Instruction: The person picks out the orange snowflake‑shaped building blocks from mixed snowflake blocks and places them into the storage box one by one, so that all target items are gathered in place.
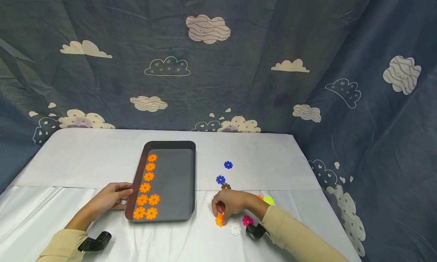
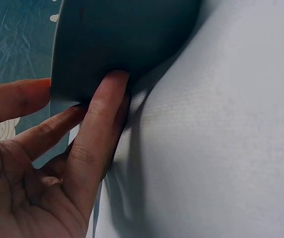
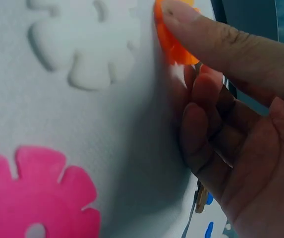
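Note:
My right hand (image 1: 229,204) pinches an orange flower-shaped disc (image 3: 177,49) by its edge, tilted up between thumb and fingers, just above or at the white cloth. Beside it lie a white disc (image 1: 235,229) and a pink disc (image 3: 37,198). My left hand (image 1: 112,196) grips the left rim of a dark grey baking tray (image 1: 175,178); one finger goes over the wall while others lie against its outside (image 2: 107,99). Inside the tray, several orange discs (image 1: 148,176) form a column along the left side, with a short second column started at the near end.
Right of the tray lie two blue discs (image 1: 228,164), a brown disc (image 1: 226,186), a yellow-green disc (image 1: 269,200) and another white disc (image 1: 209,199), partly hidden by my hand. An orange disc (image 1: 259,197) shows behind my right wrist. A dark cloud-patterned curtain (image 1: 239,83) hangs behind the table.

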Action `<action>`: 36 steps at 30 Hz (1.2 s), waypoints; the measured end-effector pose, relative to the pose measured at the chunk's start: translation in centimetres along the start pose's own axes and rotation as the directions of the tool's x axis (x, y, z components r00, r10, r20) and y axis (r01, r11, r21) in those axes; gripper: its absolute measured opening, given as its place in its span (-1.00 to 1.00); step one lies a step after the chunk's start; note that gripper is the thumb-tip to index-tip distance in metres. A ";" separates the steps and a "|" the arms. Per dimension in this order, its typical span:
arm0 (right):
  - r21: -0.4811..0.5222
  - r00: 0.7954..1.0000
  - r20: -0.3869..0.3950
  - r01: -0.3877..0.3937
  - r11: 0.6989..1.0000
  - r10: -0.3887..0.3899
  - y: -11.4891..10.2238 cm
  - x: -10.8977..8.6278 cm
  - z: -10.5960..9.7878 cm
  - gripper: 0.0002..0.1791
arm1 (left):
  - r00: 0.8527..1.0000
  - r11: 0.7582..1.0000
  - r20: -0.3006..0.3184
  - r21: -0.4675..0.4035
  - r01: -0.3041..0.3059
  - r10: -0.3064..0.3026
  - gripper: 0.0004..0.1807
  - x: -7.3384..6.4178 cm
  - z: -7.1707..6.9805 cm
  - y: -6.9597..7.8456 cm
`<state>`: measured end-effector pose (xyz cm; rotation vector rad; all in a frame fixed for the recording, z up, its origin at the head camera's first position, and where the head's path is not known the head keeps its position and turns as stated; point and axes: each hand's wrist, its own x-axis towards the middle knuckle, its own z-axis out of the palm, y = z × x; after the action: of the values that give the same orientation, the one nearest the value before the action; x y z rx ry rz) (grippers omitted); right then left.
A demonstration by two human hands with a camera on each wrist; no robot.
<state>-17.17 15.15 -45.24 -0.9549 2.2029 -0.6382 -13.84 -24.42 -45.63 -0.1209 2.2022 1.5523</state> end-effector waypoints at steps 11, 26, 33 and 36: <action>0.150 1.000 0.005 0.024 0.988 -0.025 0.5 0.3 -1.1 -0.80 | 1.000 1.000 -0.003 0.013 -0.002 0.002 -0.39 0.3 0.0 0.0; 0.318 0.985 -0.136 0.147 0.937 -0.108 -2.4 5.0 -6.3 -0.86 | 1.000 1.000 -0.003 0.011 -0.008 0.008 -0.39 0.1 -0.1 -0.1; 0.357 0.980 -0.182 0.142 0.923 -0.081 -4.2 8.1 -7.2 -0.84 | 1.000 1.000 -0.003 0.016 -0.010 0.010 -0.40 0.0 -0.1 -0.1; 0.366 0.976 -0.213 0.123 0.923 -0.046 -5.1 9.4 -7.3 -0.86 | 1.000 1.000 -0.003 0.015 -0.010 0.010 -0.40 0.0 0.0 0.0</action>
<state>-25.05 6.09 -40.42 -0.8129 2.1044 -1.1972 -13.89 -24.43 -45.63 -0.1079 2.2198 1.5415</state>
